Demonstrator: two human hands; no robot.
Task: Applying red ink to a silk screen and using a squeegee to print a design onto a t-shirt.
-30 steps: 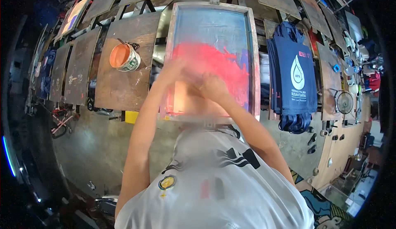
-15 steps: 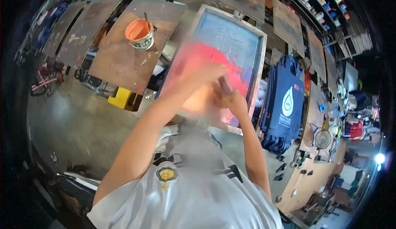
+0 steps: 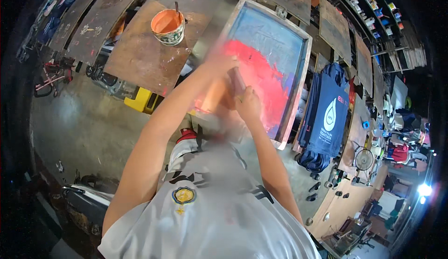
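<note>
A screen-printing frame (image 3: 305,63) with a wooden border lies tilted in front of me. Wet red ink (image 3: 261,68) covers the near and left part of its blue mesh (image 3: 270,28). Both hands are closed on a squeegee (image 3: 237,81), a brownish bar that stands over the ink. My left hand (image 3: 225,66) grips its far end, partly blurred. At its nearer end is my right hand (image 3: 248,104), fingers wrapped round the bar. The squeegee's lower edge is smeared and hard to make out.
A tub of orange-red ink (image 3: 170,39) with a stick in it stands on a wooden board (image 3: 140,49) at the left. Right of the frame lie stacked navy printed shirts (image 3: 322,119). More boards (image 3: 333,26) line the far side. A yellow object (image 3: 138,101) sits under the left board.
My hands and the squeegee have shifted left over the ink. The whole view has moved slightly, so the frame now appears farther right and higher.
</note>
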